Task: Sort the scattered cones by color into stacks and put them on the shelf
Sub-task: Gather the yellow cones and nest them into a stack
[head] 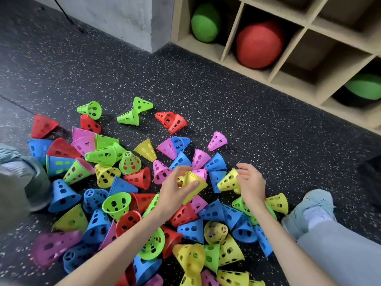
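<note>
Yellow round in hand. Your left hand [175,190] pinches small yellow stack [192,182], your right hand [250,183] grips 1 yellow cone [228,181], both above pile [144,203]. Next I'd guess: nest that cone on, wide ends lined up. Shelf [288,65] waits top right.

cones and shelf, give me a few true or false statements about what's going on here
1. Both hands hold yellow cones. True: the left hand grips one yellow cone, the right hand another yellow cone.
2. The red ball lies on the floor. False: it sits in a shelf compartment.
3. Sorted stacks already stand on the shelf. False: only balls show there.
4. Two green balls are in the shelf. True: one green ball at left, another green ball at right.
</note>
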Demonstrator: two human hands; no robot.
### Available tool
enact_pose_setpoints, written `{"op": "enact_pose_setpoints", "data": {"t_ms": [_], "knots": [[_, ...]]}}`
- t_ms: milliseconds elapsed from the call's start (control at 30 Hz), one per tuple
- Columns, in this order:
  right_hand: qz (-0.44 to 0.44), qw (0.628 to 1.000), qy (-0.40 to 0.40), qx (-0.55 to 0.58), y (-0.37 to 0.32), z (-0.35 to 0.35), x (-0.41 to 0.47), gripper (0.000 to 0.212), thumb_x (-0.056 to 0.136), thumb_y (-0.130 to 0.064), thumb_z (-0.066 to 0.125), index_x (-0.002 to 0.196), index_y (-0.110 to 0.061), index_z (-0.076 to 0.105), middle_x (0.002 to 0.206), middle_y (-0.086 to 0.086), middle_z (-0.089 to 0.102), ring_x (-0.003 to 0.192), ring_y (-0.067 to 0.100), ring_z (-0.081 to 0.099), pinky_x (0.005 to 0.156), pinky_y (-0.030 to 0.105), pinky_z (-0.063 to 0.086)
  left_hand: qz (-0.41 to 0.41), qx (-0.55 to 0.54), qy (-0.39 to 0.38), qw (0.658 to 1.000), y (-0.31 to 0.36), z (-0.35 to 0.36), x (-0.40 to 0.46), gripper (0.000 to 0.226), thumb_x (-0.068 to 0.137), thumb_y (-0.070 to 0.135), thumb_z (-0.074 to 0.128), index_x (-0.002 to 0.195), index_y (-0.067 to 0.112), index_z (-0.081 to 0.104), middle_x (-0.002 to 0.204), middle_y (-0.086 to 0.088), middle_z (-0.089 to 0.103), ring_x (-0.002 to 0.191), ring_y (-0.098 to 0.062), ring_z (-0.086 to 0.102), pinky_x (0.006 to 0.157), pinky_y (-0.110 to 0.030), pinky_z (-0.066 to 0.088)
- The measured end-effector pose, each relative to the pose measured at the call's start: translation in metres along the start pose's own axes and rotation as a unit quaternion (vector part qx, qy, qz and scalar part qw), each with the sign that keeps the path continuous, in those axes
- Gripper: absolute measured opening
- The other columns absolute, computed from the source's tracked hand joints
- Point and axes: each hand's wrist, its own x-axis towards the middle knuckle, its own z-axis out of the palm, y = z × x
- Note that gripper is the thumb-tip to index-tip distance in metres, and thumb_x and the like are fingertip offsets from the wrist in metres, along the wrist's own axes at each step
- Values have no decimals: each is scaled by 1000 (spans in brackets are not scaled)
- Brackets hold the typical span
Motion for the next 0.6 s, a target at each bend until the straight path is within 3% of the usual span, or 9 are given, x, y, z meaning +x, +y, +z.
{"op": "enact_pose_setpoints", "data": {"t_ms": [133, 467, 600], "knots": [[-18, 995, 5, 102, -28, -3, -5, 35, 93, 1, 61, 119, -22, 69, 105, -8, 72, 95, 1, 68, 83, 21, 53, 2, 7, 8, 1000, 2, -1, 0, 49, 87, 40, 77, 129, 26, 57, 121, 29, 55, 119, 5, 53, 92, -19, 47], [-45, 964, -177, 192, -66, 24, -37, 38, 91, 0, 69, 121, -22, 69, 103, -2, 77, 93, 5, 73, 74, 18, 56, 1, 11, 32, 999, 7, -7, -11, 53, 88, 41, 78, 133, 22, 56, 128, 18, 60, 117, 11, 51, 96, -19, 46], [-49, 955, -198, 216, -70, 31, -47, 36, 92, 0, 70, 123, -18, 69, 106, -2, 77, 97, 4, 72, 76, 16, 55, -8, 2, 44, 999, 5, -17, -14, 54, 88, 39, 79, 134, 22, 56, 131, 12, 61, 122, -5, 56, 100, -28, 49]]}}
